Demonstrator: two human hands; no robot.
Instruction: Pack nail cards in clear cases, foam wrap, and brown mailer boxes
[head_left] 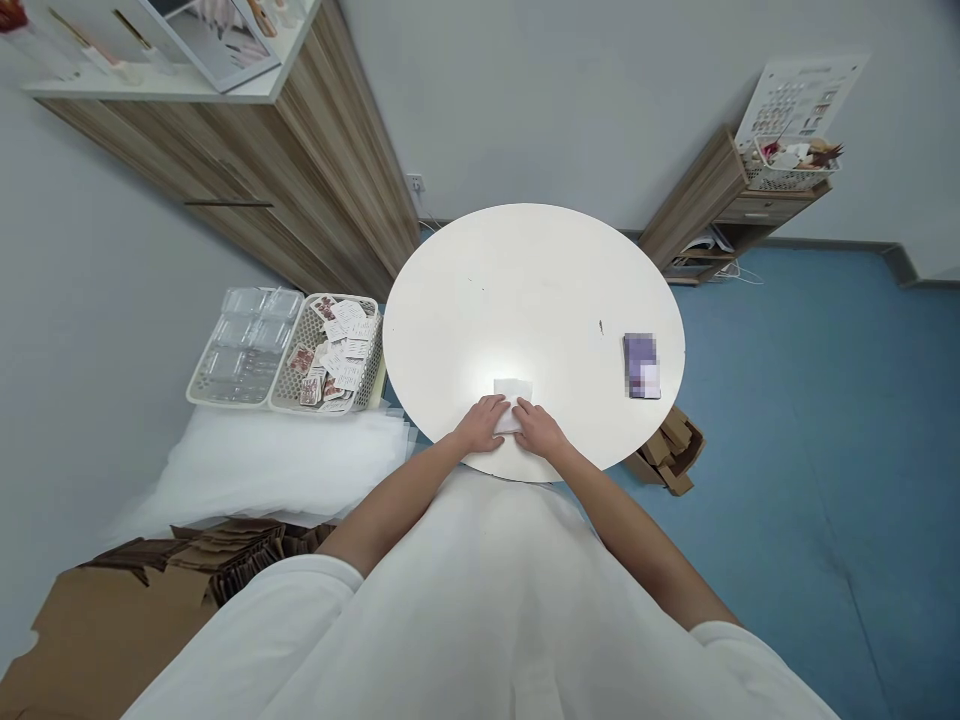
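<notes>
A small white folded sheet (512,392) lies near the front edge of a round white table (525,290). My left hand (484,423) rests on its left side, fingers curled down onto it. Pressing its right side is my right hand (538,428), fingers bent over the sheet's near edge. Both hands meet at the sheet and hide its near part. A purple and white pack (641,366) lies flat at the table's right side, well away from both hands.
Left of the table stand a clear plastic tray (244,345) and a white basket (334,352) with several small packets. Flattened brown cartons (202,550) lie at the lower left, more cardboard (671,450) under the table's right. Wooden cabinets (300,170) line the wall.
</notes>
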